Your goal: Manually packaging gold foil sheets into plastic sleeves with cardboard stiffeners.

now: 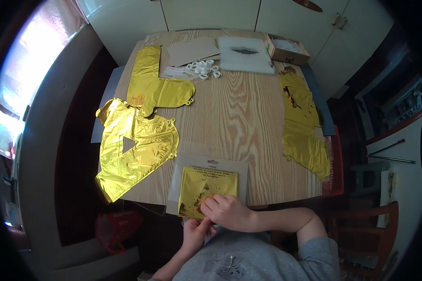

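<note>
A folded square of gold foil balloon [227, 183] lies on a clear plastic sleeve [241, 168] with a hanger slot, at the table's near edge. My right hand [226, 213] is closed over its lower right part, fingertips pinching the foil. Below it, my left hand [195, 234] grips the near edge, its thumb close to the right hand's fingers; its other fingers are partly hidden underneath. Left of the sleeve lies a flat gold foil balloon [147, 131] with a triangular hole. Beyond that one is an L-shaped gold foil balloon [145, 79].
Another flat gold foil balloon [305, 140] lies along the right edge. At the back are brown cardboard [192, 50], white ring-shaped pieces [204, 69], a translucent sheet [244, 63] with a dark print, and an open box [288, 49]. A wooden chair [389, 220] stands to the right.
</note>
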